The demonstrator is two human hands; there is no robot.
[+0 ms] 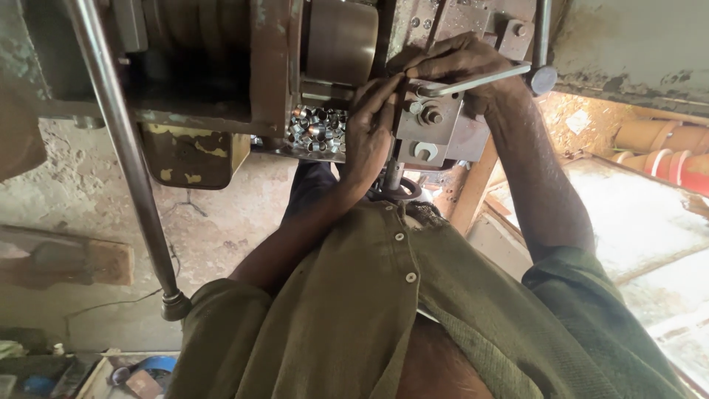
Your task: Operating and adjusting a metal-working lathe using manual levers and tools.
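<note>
My right hand [459, 65] is closed around a grey metal lever [480, 81] that ends in a round knob [543, 79] on a worn metal machine. My left hand [371, 129] reaches up beside it. Its fingers are held together and press against the machine between a brown cylindrical spindle [340, 41] and a bolted steel block [428, 129]. Whether those fingertips pinch anything is hidden. Just left of my left hand, a pile of several small shiny metal rings [317, 129] lies on a ledge of the machine.
A long steel rod [129, 155] slants down across the left side and ends in a knob. A yellow-stained metal box [193, 157] hangs below the machine body. A rough concrete floor [221, 214], a wooden plank [63, 258] and orange cylinders [668, 151] lie around.
</note>
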